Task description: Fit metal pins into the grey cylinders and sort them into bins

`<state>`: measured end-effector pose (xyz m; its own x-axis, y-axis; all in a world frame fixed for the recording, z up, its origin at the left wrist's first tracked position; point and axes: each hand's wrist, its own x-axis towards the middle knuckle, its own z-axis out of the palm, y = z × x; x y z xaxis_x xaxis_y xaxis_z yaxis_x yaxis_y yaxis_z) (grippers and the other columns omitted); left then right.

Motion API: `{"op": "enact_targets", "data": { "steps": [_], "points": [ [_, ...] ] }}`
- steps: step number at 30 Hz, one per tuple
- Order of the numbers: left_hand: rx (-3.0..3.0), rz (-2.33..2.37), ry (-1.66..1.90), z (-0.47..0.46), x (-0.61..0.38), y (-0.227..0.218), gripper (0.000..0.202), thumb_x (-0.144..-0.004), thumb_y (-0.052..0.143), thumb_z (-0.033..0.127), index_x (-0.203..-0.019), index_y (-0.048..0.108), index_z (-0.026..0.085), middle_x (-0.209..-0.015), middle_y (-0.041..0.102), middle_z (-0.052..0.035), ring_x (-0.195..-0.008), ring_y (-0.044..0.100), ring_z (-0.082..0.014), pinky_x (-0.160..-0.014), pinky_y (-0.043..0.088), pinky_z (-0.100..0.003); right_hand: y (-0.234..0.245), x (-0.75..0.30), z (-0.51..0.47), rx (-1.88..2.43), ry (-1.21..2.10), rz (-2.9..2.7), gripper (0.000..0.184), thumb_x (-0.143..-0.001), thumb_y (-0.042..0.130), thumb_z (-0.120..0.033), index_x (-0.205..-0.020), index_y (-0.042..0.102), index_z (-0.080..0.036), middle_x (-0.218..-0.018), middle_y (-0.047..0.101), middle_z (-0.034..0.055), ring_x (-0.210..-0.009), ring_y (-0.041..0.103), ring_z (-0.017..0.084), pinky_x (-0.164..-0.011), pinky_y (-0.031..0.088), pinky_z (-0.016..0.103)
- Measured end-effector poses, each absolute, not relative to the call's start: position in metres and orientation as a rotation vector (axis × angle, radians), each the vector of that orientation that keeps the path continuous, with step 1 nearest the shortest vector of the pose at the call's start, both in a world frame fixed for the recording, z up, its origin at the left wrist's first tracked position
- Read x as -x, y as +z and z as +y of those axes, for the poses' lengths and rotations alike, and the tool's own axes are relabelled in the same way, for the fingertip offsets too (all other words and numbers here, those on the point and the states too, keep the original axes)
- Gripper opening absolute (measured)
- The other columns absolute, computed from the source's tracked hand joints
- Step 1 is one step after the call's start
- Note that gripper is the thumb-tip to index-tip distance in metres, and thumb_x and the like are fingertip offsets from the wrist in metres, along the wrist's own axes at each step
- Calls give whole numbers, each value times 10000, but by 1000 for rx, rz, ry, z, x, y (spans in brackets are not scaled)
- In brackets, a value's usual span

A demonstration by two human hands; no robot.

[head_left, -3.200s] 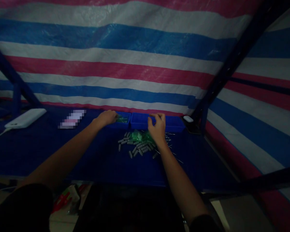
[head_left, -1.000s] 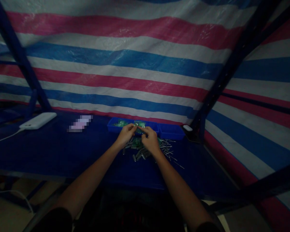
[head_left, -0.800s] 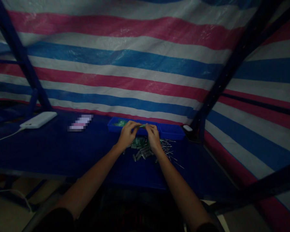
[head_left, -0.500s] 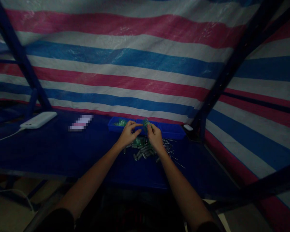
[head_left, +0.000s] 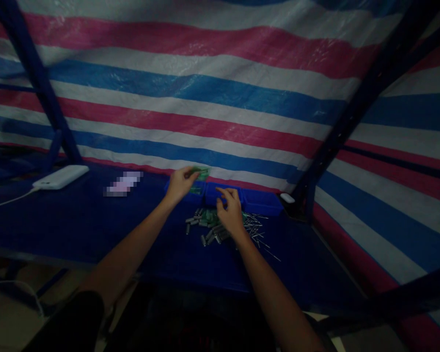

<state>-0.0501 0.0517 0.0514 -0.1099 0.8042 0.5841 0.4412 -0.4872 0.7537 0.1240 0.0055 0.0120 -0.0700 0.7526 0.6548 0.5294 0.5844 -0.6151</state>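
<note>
My left hand (head_left: 181, 185) is closed on a small green see-through packet (head_left: 203, 173), raised over the left blue bin (head_left: 195, 197). Dim light hides what the packet contains. My right hand (head_left: 230, 208) hovers in front of the middle blue bin (head_left: 213, 201), fingers apart and holding nothing I can see. Beneath and beside it lies a pile of small metal cylinders (head_left: 209, 237). More green plastic (head_left: 208, 215) rests among them. Thin metal rods (head_left: 255, 230) are scattered to the right of the pile, partly covered by my right hand and wrist.
A third blue bin (head_left: 262, 201) stands at the right end of the row. Beyond it sits a small white object (head_left: 287, 198). A white power bank (head_left: 61, 177) with a cable lies left on the blue table (head_left: 150, 244), near a blurred-out item (head_left: 123, 183). Striped sheeting hangs behind.
The green packet has passed from my right hand to my left, which moved left and up over the left bin. My right hand has let go and its fingers have spread.
</note>
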Motion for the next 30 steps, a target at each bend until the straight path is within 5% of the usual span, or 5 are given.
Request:
{"op": "enact_targets", "data": {
  "steps": [9,17,25,30],
  "points": [
    [-2528,1786,786,117,96,111,207,-703,603,254,-876,700,196,-807,692,-54,-711,596,-175,-668,409,-278,17,-133,9,1100,245,-1660,236,-812,464,-295,-935,635,-189,-966,470,62,-882,512,163,-776,446,292],
    [-2649,1858,757,108,64,115,240,-744,585,317,-949,691,250,-826,683,-60,-784,590,-218,-696,407,-315,22,-140,11,1118,234,-1607,212,-789,489,-276,-908,643,-191,-931,473,59,-898,510,180,-817,434,327],
    [-2608,1956,58,130,89,86,196,-604,673,249,-789,717,297,-724,686,-28,-699,585,-177,-660,422,-245,23,-143,15,1156,248,-1593,206,-781,497,-286,-884,649,-191,-909,474,58,-879,512,178,-816,431,324],
    [-2496,2007,26,130,94,61,215,-612,628,179,-781,721,273,-764,692,-71,-726,610,-207,-690,439,-290,22,-145,18,1184,245,-1610,213,-781,498,-286,-889,652,-186,-914,484,65,-874,519,180,-799,435,312]
  ]
}}
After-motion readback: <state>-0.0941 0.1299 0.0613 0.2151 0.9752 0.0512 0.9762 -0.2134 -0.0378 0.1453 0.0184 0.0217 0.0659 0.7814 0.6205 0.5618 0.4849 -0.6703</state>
